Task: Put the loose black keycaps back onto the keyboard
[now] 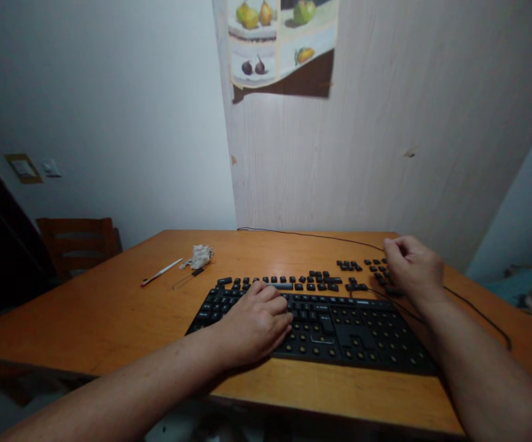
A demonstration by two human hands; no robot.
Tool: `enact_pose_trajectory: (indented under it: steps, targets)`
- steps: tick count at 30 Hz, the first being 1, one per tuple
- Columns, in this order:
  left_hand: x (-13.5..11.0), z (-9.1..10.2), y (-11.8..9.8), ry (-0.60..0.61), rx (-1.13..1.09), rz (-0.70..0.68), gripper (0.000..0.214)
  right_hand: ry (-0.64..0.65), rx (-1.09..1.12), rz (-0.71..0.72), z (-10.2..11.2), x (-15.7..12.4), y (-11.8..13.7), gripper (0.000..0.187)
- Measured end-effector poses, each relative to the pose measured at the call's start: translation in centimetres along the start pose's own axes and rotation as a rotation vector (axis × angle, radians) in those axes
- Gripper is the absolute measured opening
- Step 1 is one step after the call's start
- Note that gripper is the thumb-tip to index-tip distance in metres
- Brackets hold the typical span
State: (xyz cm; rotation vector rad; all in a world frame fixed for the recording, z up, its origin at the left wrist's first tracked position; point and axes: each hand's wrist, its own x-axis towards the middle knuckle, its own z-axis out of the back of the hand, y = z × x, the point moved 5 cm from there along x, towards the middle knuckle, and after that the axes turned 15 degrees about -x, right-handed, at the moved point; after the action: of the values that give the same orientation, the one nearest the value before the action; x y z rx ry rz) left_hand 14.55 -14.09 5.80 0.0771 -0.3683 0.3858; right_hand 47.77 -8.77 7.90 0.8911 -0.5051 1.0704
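Observation:
A black keyboard [330, 334] lies near the table's front edge, with many sockets on its right half bare of keycaps. My left hand [261, 316] is on its middle, fingers together and bent down over the keys; the fingertips and anything under them are hidden. To the right, my right hand [411, 267] is raised beyond the keyboard, beside a group of loose keycaps [376, 267]. Its thumb and fingers are pinched closed, and I cannot make out what is between them. More loose black keycaps [325, 280] and a grey spacebar [282, 286] lie behind the keyboard.
At the left of the wooden table [123, 307] are a white pen-like stick [162, 271], a wire tool with a dark handle [196, 272] and a crumpled whitish clump [200, 256]. A thin black cable [482, 310] loops around the right side. A wooden chair [79, 242] stands at left.

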Motion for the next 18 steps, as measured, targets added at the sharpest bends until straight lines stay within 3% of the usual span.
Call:
enact_pose_trajectory:
  steps: [9, 18]
  targets:
    - [0.0, 0.3, 0.5, 0.021, -0.156, 0.136, 0.024, 0.016, 0.027, -0.005, -0.2, 0.0, -0.2, 0.032]
    - [0.0, 0.3, 1.0, 0.007, -0.18, 0.181, 0.026, 0.01, 0.039, -0.002, -0.1, 0.1, -0.2, 0.031]
